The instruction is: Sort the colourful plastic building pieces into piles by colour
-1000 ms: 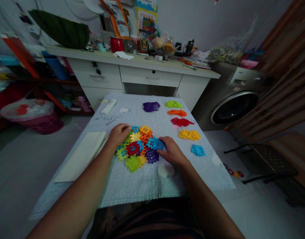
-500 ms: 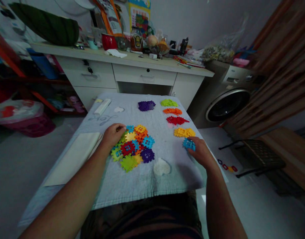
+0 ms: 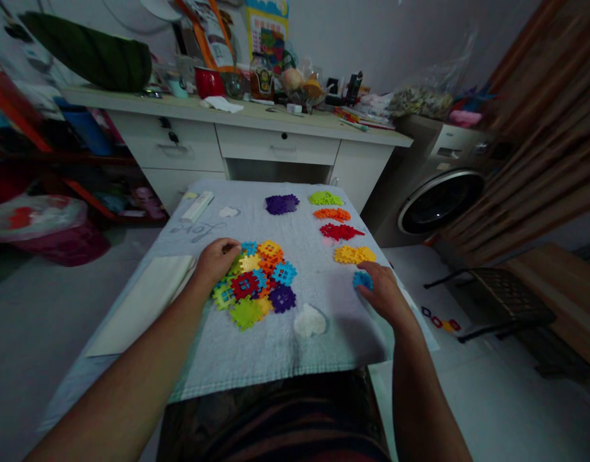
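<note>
A mixed pile of notched plastic building pieces (image 3: 249,283) lies left of centre on the cloth-covered table (image 3: 270,350). My left hand (image 3: 218,260) rests at the pile's left edge, its fingers curled together. Whatever its fingertips hold, if anything, is hidden. On the right, my right hand (image 3: 382,287) hovers by a blue building piece (image 3: 362,280), with thumb and fingers apart around it. Just beyond that hand is a group of yellow pieces (image 3: 354,255). Farther back come groups of red pieces (image 3: 341,231), orange pieces (image 3: 332,214) and lime-green pieces (image 3: 325,198). Purple pieces (image 3: 282,204) sit at the far middle.
A folded pale sheet (image 3: 140,305) covers the table's left side, with a white box (image 3: 198,206) behind it. A white desk (image 3: 280,138) full of household items stands beyond the table. To the right are a washing machine (image 3: 432,186) and a woven stool (image 3: 497,295).
My right hand's fingers have loosened and cover more of the blue piece, which stays near the same spot. My left hand has barely moved. The whole view has shifted slightly.
</note>
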Available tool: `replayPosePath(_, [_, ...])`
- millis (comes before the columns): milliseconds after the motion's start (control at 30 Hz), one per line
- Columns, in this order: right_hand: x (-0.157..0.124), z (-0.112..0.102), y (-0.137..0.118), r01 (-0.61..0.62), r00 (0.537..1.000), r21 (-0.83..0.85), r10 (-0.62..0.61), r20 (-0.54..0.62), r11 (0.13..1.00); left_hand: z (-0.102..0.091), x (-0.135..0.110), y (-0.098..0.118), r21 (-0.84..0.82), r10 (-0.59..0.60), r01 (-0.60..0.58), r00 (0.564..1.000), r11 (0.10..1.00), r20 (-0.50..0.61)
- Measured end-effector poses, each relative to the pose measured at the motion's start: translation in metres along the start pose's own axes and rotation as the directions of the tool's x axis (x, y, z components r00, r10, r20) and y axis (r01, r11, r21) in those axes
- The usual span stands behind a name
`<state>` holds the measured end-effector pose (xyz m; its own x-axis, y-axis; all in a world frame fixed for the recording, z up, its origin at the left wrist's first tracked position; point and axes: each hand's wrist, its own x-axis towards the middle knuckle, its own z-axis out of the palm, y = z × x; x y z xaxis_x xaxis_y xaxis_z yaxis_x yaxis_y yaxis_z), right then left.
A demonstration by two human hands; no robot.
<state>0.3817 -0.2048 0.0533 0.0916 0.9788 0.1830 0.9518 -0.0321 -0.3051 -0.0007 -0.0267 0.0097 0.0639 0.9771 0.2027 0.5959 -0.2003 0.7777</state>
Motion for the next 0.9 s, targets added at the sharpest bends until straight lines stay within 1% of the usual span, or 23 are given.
replayPosePath(67, [0.003,0.002,-0.018,0.074,0.997,0.075,-0.074,-0.004,0.994,0.000,-0.001,0.001,-0.002,-0.007,0.007,1.000,1.000,-0.008])
replayPosePath(133, [0.008,0.009,-0.040,0.163,0.986,0.155,-0.167,0.013,0.974,0.000,-0.001,0.000,-0.006,-0.006,0.006,1.000,1.000,-0.017])
replayPosePath(267, [0.020,0.028,-0.089,0.293,0.943,0.247,-0.322,0.087,0.924,0.001,0.000,-0.003,-0.018,0.010,-0.010,1.000,1.000,-0.024])
replayPosePath(333, [0.026,0.039,-0.108,0.329,0.926,0.265,-0.365,0.099,0.906,0.001,0.000,-0.005,-0.016,0.022,-0.023,0.999,1.000,-0.030])
replayPosePath(433, [0.033,0.052,-0.127,0.334,0.928,0.283,-0.366,0.068,0.899,0.001,0.000,-0.007,-0.027,0.027,-0.028,0.999,0.999,-0.036])
replayPosePath(533, [0.037,0.062,-0.134,0.307,0.943,0.301,-0.332,0.035,0.903,0.001,0.000,-0.007,-0.042,0.015,-0.016,0.999,0.999,-0.033])
replayPosePath(667, [0.039,0.070,-0.133,0.271,0.956,0.310,-0.293,0.026,0.911,0.000,0.000,-0.007,-0.041,0.017,-0.019,0.999,0.999,-0.030])
replayPosePath(800, [0.038,0.070,-0.127,0.224,0.973,0.345,-0.229,-0.027,0.912,0.000,0.000,-0.008,-0.032,0.024,-0.025,0.999,0.999,-0.033])
replayPosePath(900, [0.038,0.065,-0.122,0.135,0.990,0.451,-0.134,-0.033,0.883,0.000,0.001,-0.009,-0.029,0.034,-0.035,0.999,0.999,-0.034])
